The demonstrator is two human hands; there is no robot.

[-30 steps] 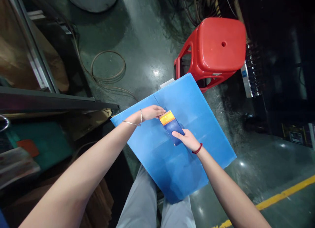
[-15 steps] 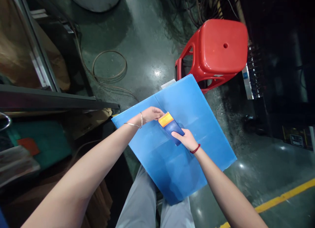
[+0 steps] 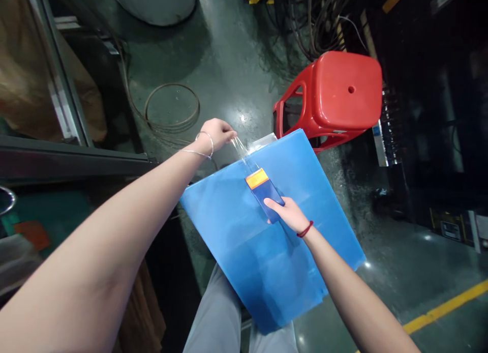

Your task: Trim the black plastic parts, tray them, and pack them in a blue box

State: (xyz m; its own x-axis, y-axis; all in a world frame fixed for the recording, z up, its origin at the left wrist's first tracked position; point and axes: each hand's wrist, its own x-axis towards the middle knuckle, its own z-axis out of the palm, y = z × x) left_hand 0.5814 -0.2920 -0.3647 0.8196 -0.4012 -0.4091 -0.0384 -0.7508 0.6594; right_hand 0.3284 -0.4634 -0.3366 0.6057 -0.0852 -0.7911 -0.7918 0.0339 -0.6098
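Past the far edge of the blue corrugated plastic board (image 3: 244, 241), the left hand (image 3: 215, 134) is pulling away from the dark blue packet (image 3: 265, 198), its fingers pinching a clear plastic film (image 3: 241, 150) stretched out from the packet's orange-labelled end. The packet is lying on the board, and the right hand (image 3: 287, 214) is pressing it down with fingers extended, not far from the red plastic stool (image 3: 345, 91).
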